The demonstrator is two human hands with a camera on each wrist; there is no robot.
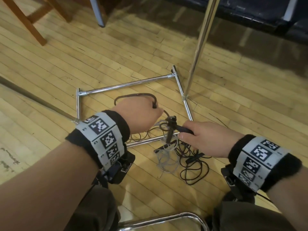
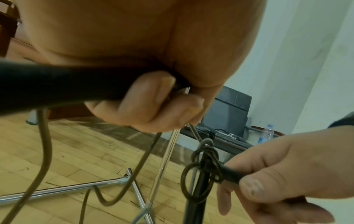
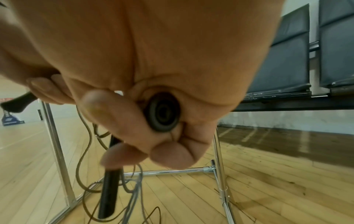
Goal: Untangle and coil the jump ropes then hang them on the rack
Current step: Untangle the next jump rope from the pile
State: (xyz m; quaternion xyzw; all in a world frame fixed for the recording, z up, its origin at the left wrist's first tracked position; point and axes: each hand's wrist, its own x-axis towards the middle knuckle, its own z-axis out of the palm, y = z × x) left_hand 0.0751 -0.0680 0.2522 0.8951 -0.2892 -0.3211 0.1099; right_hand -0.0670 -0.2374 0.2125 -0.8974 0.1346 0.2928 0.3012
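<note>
My left hand (image 1: 140,114) grips a black jump-rope handle (image 2: 57,84), its fingers (image 2: 153,106) curled round it; a brown rope (image 1: 135,95) arcs over that hand. My right hand (image 1: 203,137) grips a second black handle (image 1: 185,130), whose round end cap (image 3: 162,113) shows inside the fist. Brown cord is knotted (image 2: 206,163) round this handle's tip, between the two hands. A third black handle (image 3: 110,194) hangs down from the knot. Brown rope (image 1: 193,170) and grey rope (image 1: 166,164) lie tangled on the floor below.
The chrome rack's base frame (image 1: 128,84) lies on the wooden floor around the ropes, with its upright pole (image 1: 198,47) at the right. A wooden chair leg (image 1: 31,25) stands far left, dark benches (image 3: 283,60) behind, a chrome tube (image 1: 166,219) near my knees.
</note>
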